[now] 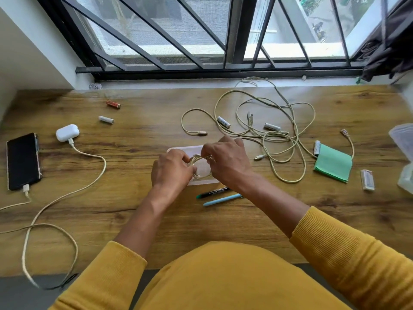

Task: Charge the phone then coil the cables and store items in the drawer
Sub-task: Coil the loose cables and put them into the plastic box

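Observation:
At the middle of the wooden desk (201,224), my left hand (171,170) and my right hand (226,163) both grip a small coil of beige cable (197,161) held over a clear plastic tray (184,149). A black phone (22,161) lies at the far left with a beige cable (26,190) plugged into its near end. A white earbud case (67,132) beside it has another beige cable (98,159) plugged in. A tangle of loose beige cables (277,133) spreads to the right of my hands.
Several batteries lie about: a red one (113,104), white ones (106,119), (223,121), (272,127), (367,180). A black marker (212,192) and a blue pen (222,199) lie near my right wrist. A green cloth (333,163) and clear plastic containers (403,139) sit at the right.

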Tool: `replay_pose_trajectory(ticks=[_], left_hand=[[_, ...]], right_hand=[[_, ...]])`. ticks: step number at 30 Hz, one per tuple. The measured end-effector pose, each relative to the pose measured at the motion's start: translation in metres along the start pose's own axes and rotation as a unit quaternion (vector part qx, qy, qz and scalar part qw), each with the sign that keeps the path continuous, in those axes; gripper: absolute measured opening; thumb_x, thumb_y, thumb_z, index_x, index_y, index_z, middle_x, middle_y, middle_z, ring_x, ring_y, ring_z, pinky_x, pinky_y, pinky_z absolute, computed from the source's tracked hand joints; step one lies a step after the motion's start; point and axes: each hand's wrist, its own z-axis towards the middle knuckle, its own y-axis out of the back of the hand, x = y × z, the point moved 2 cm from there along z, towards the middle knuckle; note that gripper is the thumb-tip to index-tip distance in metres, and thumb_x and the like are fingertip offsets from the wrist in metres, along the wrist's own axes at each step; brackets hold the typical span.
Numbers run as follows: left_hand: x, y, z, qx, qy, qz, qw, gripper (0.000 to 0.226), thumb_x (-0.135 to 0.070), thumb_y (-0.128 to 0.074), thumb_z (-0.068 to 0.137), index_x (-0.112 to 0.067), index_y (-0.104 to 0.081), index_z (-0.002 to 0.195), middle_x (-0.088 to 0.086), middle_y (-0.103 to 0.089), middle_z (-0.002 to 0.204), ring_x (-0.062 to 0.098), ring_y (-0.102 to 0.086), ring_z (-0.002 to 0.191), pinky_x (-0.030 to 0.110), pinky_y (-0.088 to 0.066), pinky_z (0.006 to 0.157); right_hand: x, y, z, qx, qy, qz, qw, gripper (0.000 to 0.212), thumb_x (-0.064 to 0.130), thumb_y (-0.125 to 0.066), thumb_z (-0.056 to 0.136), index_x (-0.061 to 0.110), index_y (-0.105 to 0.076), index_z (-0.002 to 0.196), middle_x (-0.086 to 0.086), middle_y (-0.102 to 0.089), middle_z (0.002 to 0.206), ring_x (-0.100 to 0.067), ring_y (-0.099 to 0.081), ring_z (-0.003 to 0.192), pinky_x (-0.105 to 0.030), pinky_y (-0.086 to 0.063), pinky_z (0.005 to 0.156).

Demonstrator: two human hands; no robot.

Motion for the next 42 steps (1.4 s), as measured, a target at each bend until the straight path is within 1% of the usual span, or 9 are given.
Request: replay_pose_trajectory(ticks=[7,11,16,21,26,30,35,38,42], left_hand=[[-0.013,-0.001,0.001,-0.032,-0.013,0.073,0.997,0.026,-0.039,-0.088,0.085,-0.019,-0.078,0.098,0.002,-0.076,0.090,0.024,-0.072,0.085,0.033,-0.054,0.071],[-0.017,-0.002,-0.001,-0.045,-0.022,0.062,0.997,0.029,-0.035,-0.090,0.083,-0.018,-0.078,0.102,0.003,-0.077,0.090,0.021,-0.072,0.083,0.033,-0.054,0.068],[-0.021,-0.004,0.001,0.006,-0.049,0.079,0.996,0.022,-0.041,-0.081,0.092,-0.020,-0.083,0.087,-0.001,-0.076,0.077,0.017,-0.069,0.073,0.029,-0.052,0.066],[-0.023,0.004,0.006,-0.004,-0.050,0.068,0.996,0.025,-0.039,-0.076,0.094,-0.017,-0.083,0.104,0.008,-0.080,0.090,0.026,-0.074,0.084,0.033,-0.058,0.077],[-0.031,0.019,0.009,-0.046,-0.068,0.046,0.996,0.017,-0.029,-0.072,0.098,-0.016,-0.083,0.101,0.002,-0.080,0.083,0.015,-0.071,0.073,0.018,-0.043,0.059],[-0.036,0.027,0.021,-0.097,-0.083,0.021,0.992,0.018,-0.029,-0.069,0.098,-0.019,-0.083,0.105,0.003,-0.081,0.098,0.022,-0.075,0.088,0.030,-0.057,0.079],[-0.045,0.026,0.045,-0.114,-0.090,-0.003,0.989,0.018,-0.023,-0.068,0.100,-0.019,-0.081,0.112,0.003,-0.080,0.107,0.024,-0.074,0.095,0.032,-0.056,0.086],[-0.046,0.019,0.067,-0.069,-0.091,0.008,0.993,0.024,-0.015,-0.066,0.098,-0.020,-0.079,0.119,0.003,-0.077,0.117,0.023,-0.071,0.105,0.033,-0.054,0.096],[-0.043,0.010,0.095,0.009,-0.073,0.047,0.996,0.036,-0.008,-0.072,0.090,-0.026,-0.078,0.121,0.004,-0.070,0.128,0.024,-0.065,0.117,0.032,-0.048,0.104]], right_hand=[[-0.008,-0.007,0.005,0.008,0.029,-0.044,0.999,0.024,0.020,-0.069,0.099,0.030,-0.065,0.119,0.003,-0.070,0.096,-0.021,-0.054,0.111,-0.038,-0.037,0.094],[-0.007,-0.007,0.008,0.010,0.042,-0.075,0.996,0.020,0.012,-0.069,0.094,0.030,-0.071,0.103,0.008,-0.070,0.089,-0.019,-0.053,0.105,-0.035,-0.024,0.085],[-0.005,-0.009,0.008,0.031,0.076,-0.121,0.989,0.018,0.015,-0.068,0.094,0.029,-0.078,0.099,0.008,-0.070,0.105,-0.021,-0.048,0.111,-0.038,-0.024,0.084],[-0.013,-0.012,0.001,-0.043,0.068,-0.078,0.994,0.016,0.014,-0.075,0.086,0.028,-0.078,0.094,0.006,-0.068,0.100,-0.023,-0.054,0.102,-0.037,-0.038,0.083],[-0.023,0.009,-0.002,-0.153,0.038,0.044,0.987,0.022,0.006,-0.079,0.084,0.024,-0.079,0.097,0.002,-0.071,0.094,-0.024,-0.057,0.091,-0.036,-0.044,0.075],[-0.034,0.028,0.001,-0.174,0.001,0.118,0.978,0.021,0.006,-0.073,0.088,0.022,-0.078,0.101,0.000,-0.073,0.095,-0.026,-0.059,0.091,-0.038,-0.047,0.077],[-0.053,0.039,0.009,-0.192,-0.032,0.148,0.970,0.024,0.004,-0.070,0.090,0.022,-0.077,0.104,0.002,-0.075,0.096,-0.020,-0.058,0.089,-0.037,-0.048,0.083],[-0.059,0.041,0.013,-0.197,-0.037,0.169,0.965,0.020,0.004,-0.071,0.091,0.019,-0.078,0.101,0.002,-0.076,0.098,-0.011,-0.052,0.087,-0.039,-0.045,0.093],[-0.063,0.033,0.023,-0.161,-0.051,0.185,0.968,0.017,0.009,-0.069,0.094,0.021,-0.078,0.102,0.003,-0.076,0.098,-0.019,-0.060,0.090,-0.038,-0.045,0.091]])
